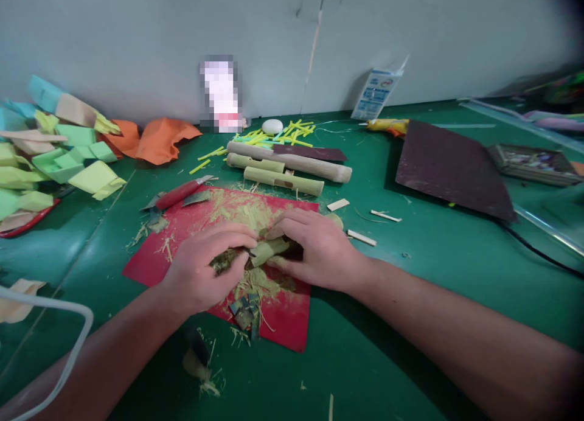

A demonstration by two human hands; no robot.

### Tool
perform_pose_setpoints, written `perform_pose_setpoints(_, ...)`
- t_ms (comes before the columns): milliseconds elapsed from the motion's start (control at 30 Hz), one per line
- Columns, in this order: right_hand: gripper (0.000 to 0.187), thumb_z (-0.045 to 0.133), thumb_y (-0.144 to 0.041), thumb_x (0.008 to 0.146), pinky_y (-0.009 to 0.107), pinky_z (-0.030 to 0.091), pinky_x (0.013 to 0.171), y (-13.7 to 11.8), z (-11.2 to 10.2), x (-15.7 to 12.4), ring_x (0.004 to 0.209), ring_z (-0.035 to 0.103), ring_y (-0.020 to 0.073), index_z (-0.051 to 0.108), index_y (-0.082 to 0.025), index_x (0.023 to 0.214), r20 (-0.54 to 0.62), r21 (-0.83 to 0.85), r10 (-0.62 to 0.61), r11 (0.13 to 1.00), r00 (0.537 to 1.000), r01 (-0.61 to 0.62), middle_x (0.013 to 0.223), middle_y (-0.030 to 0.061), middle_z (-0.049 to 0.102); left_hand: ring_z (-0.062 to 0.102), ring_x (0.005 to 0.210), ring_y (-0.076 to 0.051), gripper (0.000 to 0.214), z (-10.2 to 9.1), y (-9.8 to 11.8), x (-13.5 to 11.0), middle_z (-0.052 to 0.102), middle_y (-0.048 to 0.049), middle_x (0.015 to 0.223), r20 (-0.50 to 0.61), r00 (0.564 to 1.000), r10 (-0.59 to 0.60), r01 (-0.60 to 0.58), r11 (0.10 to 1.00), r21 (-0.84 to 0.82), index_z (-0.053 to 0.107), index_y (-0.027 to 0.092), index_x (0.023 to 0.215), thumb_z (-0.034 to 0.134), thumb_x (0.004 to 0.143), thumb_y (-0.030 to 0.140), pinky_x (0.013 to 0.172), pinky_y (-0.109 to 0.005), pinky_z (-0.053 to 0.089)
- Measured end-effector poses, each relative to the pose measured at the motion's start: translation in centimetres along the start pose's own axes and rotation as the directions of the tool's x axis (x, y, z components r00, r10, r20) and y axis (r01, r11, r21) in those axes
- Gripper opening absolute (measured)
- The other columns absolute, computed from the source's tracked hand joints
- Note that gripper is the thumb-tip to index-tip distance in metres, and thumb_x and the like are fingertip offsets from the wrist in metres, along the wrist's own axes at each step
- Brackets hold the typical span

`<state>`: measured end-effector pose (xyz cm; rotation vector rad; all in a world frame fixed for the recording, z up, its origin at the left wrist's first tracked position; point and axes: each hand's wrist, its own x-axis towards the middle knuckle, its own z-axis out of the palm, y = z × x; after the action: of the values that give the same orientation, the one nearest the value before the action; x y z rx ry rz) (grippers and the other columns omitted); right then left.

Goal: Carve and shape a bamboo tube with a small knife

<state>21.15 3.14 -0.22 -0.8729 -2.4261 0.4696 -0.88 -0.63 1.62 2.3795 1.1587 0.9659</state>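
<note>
My left hand (pixel 205 266) and my right hand (pixel 322 247) meet over a red sheet (pixel 287 327) strewn with pale green dust and fibres. Between them lies a short piece of bamboo (pixel 269 250), pale green, its right part covered by my right fingers. My left thumb and fingers close at its left end, where a small dark edge shows that I cannot make out. Above the sheet's back edge lie two cut bamboo tubes (pixel 292 182) with notches and a longer round stick (pixel 314 164). A red-handled knife (pixel 180 194) rests at the sheet's upper left.
Folded coloured papers (pixel 68 153) and an orange cloth-like sheet (pixel 166 140) fill the left. Yellow-green sticks (pixel 292 134) lie behind the bamboo. A dark brown sheet (pixel 449 168) leans at the right. A phone-like blurred screen (pixel 222 95) stands against the wall. A white cable (pixel 82 336) crosses the lower left.
</note>
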Motion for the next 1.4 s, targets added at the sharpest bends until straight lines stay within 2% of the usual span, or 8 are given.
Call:
perform_pose_setpoints(200, 0.026, 0.068, -0.034, 0.077, 0.031, 0.042, 0.071, -0.08, -0.09, 0.02, 0.085, 0.058, 0.0205, 0.064, -0.017, 0.097, 0.0, -0.007, 0.001, 1.0, 1.0, -0.001, 0.091, 0.0071, 0.065, 0.065, 0.096, -0.015, 0.017, 0.02, -0.35, 0.16, 0.069, -0.0054, 0.102, 0.011, 1.0, 0.008, -0.009, 1.0, 0.028, 0.067, 0.018, 0.097, 0.06, 0.083, 0.011, 0.09, -0.028, 0.052)
perform_pose_setpoints(433, 0.024, 0.066, -0.032, 0.079, 0.031, 0.042, 0.071, -0.07, -0.04, 0.01, 0.086, 0.058, 0.0205, 0.064, -0.017, 0.096, -0.004, -0.001, -0.003, 1.0, 1.0, 0.003, 0.091, 0.0068, 0.065, 0.066, 0.09, -0.017, 0.011, 0.18, -0.81, 0.16, 0.069, -0.005, 0.096, 0.023, 0.999, -0.043, 0.042, 0.998, 0.037, 0.067, 0.018, 0.092, 0.068, 0.081, 0.02, 0.083, -0.029, 0.054)
perform_pose_setpoints(633, 0.022, 0.066, -0.032, 0.078, 0.031, 0.042, 0.071, -0.13, -0.1, 0.03, 0.085, 0.058, 0.0201, 0.063, -0.018, 0.095, -0.01, 0.009, 0.0, 1.0, 1.0, 0.0, 0.091, 0.0064, 0.065, 0.068, 0.098, -0.017, 0.011, 0.25, -0.79, -0.09, 0.071, -0.0052, 0.108, 0.06, 0.99, -0.124, 0.126, 0.992, -0.03, 0.067, 0.019, 0.094, 0.061, 0.085, 0.02, 0.089, -0.029, 0.054)
perform_pose_setpoints(733, 0.022, 0.066, -0.031, 0.078, 0.031, 0.042, 0.072, -0.13, -0.1, 0.01, 0.086, 0.058, 0.0203, 0.064, -0.018, 0.095, -0.012, 0.009, -0.002, 1.0, 1.0, 0.002, 0.091, 0.0064, 0.065, 0.068, 0.094, -0.016, 0.015, 0.19, -0.69, 0.0, 0.072, -0.0039, 0.102, 0.076, 0.989, -0.128, 0.132, 0.99, -0.048, 0.066, 0.02, 0.097, 0.055, 0.088, 0.017, 0.085, -0.028, 0.055)
perform_pose_setpoints(900, 0.022, 0.064, -0.033, 0.08, 0.031, 0.042, 0.071, -0.06, -0.09, 0.02, 0.085, 0.058, 0.0202, 0.063, -0.018, 0.097, -0.003, 0.008, -0.006, 1.0, 1.0, 0.006, 0.091, 0.0064, 0.064, 0.066, 0.086, -0.017, 0.01, 0.08, -0.55, 0.22, 0.07, -0.0043, 0.093, 0.015, 0.996, -0.083, 0.083, 0.996, 0.014, 0.065, 0.019, 0.092, 0.064, 0.083, 0.021, 0.077, -0.029, 0.055)
perform_pose_setpoints(1067, 0.023, 0.066, -0.033, 0.079, 0.031, 0.041, 0.07, -0.08, -0.09, 0.08, 0.084, 0.058, 0.0201, 0.062, -0.017, 0.096, -0.003, 0.003, -0.005, 1.0, 1.0, 0.005, 0.09, 0.0069, 0.064, 0.062, 0.071, -0.014, 0.011, 0.28, -0.29, 0.08, 0.066, -0.0017, 0.083, 0.015, 0.992, -0.124, 0.124, 0.992, 0.03, 0.064, 0.02, 0.091, 0.067, 0.081, 0.026, 0.061, -0.025, 0.051)
perform_pose_setpoints(1233, 0.025, 0.067, -0.034, 0.078, 0.031, 0.041, 0.07, -0.13, -0.18, 0.1, 0.085, 0.058, 0.0204, 0.063, -0.016, 0.096, 0.003, -0.002, 0.001, 1.0, 1.0, -0.001, 0.091, 0.0074, 0.065, 0.062, 0.072, -0.014, 0.011, 0.52, -0.07, 0.13, 0.067, -0.0014, 0.083, -0.012, 0.992, -0.126, 0.127, 0.991, 0.051, 0.063, 0.022, 0.091, 0.066, 0.083, 0.027, 0.06, -0.025, 0.051)
perform_pose_setpoints(1400, 0.023, 0.066, -0.032, 0.079, 0.03, 0.041, 0.071, -0.15, -0.17, 0.05, 0.085, 0.058, 0.0199, 0.063, -0.017, 0.096, 0.002, 0.002, 0.0, 1.0, 1.0, 0.0, 0.092, 0.0069, 0.065, 0.06, 0.064, -0.011, 0.011, 0.27, -0.18, 0.06, 0.065, 0.0, 0.078, 0.031, 0.99, -0.136, 0.135, 0.991, 0.018, 0.064, 0.02, 0.088, 0.069, 0.08, 0.025, 0.056, -0.022, 0.05)
